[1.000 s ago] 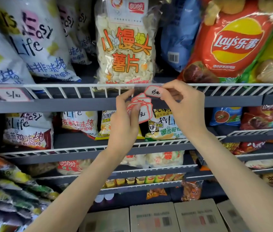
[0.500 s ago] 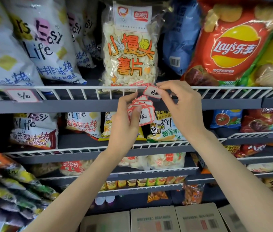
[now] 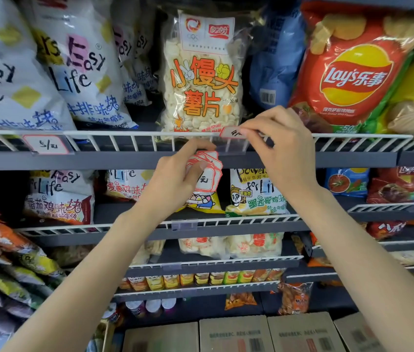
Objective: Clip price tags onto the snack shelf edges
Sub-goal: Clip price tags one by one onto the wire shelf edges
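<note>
One price tag (image 3: 45,144) already hung on the top shelf rail (image 3: 124,133), far left. The right hand (image 3: 281,148) pinched a second tag (image 3: 231,132) at a clear holder (image 3: 231,147). The left hand (image 3: 175,179) gripped a stack of spare tags (image 3: 207,168); lower holders (image 3: 184,224) looked unfilled.

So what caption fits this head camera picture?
Right hand slips a price tag into the shelf's clear holder.

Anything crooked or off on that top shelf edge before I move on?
Only the tag pinched by the right hand: it sits tilted at the top of the clear holder, not yet seated. The left hand holds the spare tags. The clipped tag at left looks fine.
</note>
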